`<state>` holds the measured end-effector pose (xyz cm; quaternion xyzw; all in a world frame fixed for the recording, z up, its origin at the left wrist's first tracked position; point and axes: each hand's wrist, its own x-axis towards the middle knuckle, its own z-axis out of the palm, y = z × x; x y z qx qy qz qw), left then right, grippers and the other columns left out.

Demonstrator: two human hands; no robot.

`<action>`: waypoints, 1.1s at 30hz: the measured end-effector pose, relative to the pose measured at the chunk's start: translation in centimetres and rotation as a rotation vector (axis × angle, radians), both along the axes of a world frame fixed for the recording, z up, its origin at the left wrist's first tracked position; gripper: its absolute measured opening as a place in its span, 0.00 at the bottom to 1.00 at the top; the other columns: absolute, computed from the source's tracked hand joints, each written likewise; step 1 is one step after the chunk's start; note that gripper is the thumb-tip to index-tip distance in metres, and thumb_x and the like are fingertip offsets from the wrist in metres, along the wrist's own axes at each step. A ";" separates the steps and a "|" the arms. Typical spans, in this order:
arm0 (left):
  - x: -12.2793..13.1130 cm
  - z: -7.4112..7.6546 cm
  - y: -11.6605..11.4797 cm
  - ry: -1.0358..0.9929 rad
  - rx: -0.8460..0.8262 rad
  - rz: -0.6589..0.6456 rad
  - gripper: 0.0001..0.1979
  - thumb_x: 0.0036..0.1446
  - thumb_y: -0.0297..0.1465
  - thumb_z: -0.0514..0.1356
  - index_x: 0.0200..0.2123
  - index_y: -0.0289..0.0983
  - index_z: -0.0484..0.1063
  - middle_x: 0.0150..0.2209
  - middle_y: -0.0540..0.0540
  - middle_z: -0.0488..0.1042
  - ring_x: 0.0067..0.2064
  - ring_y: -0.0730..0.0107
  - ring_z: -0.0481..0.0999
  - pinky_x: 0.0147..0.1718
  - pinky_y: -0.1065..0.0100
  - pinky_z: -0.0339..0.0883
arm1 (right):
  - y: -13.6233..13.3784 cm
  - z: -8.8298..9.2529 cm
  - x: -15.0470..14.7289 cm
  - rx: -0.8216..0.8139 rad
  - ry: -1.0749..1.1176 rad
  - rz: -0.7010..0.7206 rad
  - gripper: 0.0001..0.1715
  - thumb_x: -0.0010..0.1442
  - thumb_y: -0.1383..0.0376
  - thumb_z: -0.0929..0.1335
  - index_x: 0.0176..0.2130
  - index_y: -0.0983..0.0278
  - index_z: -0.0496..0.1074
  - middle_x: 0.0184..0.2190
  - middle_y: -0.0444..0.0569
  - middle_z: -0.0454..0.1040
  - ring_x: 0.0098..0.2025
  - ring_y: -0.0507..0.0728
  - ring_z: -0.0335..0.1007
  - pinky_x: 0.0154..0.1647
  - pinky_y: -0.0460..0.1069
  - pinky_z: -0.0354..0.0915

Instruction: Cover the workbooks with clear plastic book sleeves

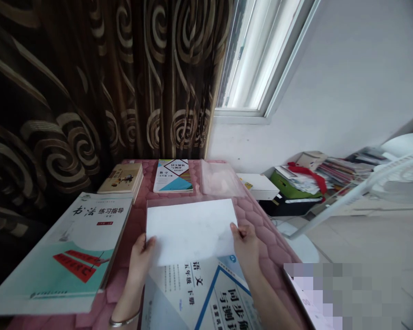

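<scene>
A white sheet of paper (pixel 191 230) is held flat above a pink quilted table (pixel 261 229). My left hand (pixel 142 256) grips its lower left corner, fingers pinched on the edge. My right hand (pixel 243 243) pinches its right edge near the lower corner. Under the sheet lies a workbook (pixel 199 298) with blue and white cover and printed characters. A bracelet sits on my left wrist.
A large teal and white book (pixel 65 256) lies at the left. A tan book (pixel 122 178), a small blue and white book (pixel 173 175) and a clear plastic sleeve (pixel 220 178) lie at the back. Brown patterned curtain behind. A white fan (pixel 392 178) and stacked papers stand right.
</scene>
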<state>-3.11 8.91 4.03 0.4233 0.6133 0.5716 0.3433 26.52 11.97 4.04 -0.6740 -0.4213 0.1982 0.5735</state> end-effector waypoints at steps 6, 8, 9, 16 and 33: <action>0.0 -0.9 0.0 0.057 -0.017 0.042 0.20 0.47 0.48 0.62 0.30 0.35 0.73 0.26 0.47 0.74 0.29 0.66 0.70 0.28 0.69 0.65 | -1.1 0.8 -0.1 0.016 0.189 0.130 0.26 0.49 0.41 0.70 0.29 0.61 0.69 0.25 0.44 0.72 0.27 0.55 0.65 0.26 0.49 0.62; 0.0 -0.9 -0.1 0.089 -0.021 0.038 0.20 0.48 0.48 0.61 0.31 0.35 0.73 0.26 0.46 0.75 0.30 0.65 0.71 0.28 0.69 0.65 | -1.6 0.9 0.2 0.001 0.273 0.176 0.26 0.48 0.43 0.71 0.30 0.62 0.70 0.25 0.44 0.73 0.26 0.55 0.65 0.25 0.49 0.62; 0.1 -0.8 -0.1 0.103 -0.021 0.037 0.20 0.49 0.48 0.61 0.31 0.35 0.73 0.26 0.46 0.75 0.30 0.65 0.71 0.28 0.69 0.65 | -1.7 1.0 0.3 -0.008 0.281 0.180 0.26 0.47 0.43 0.72 0.29 0.63 0.70 0.24 0.44 0.72 0.25 0.55 0.64 0.24 0.49 0.61; 0.6 0.4 -0.4 0.090 -0.019 0.042 0.23 0.49 0.51 0.60 0.30 0.35 0.73 0.26 0.46 0.76 0.30 0.65 0.72 0.28 0.69 0.65 | -1.6 0.7 0.1 0.069 0.049 0.030 0.25 0.51 0.44 0.69 0.25 0.62 0.67 0.22 0.43 0.69 0.27 0.54 0.63 0.28 0.49 0.61; 0.6 0.1 -0.6 -0.041 0.020 0.029 0.21 0.49 0.49 0.63 0.31 0.35 0.74 0.27 0.49 0.74 0.30 0.69 0.70 0.29 0.71 0.64 | -1.1 0.0 0.2 0.035 0.139 0.039 0.23 0.48 0.46 0.72 0.27 0.61 0.65 0.22 0.40 0.66 0.25 0.53 0.63 0.25 0.48 0.61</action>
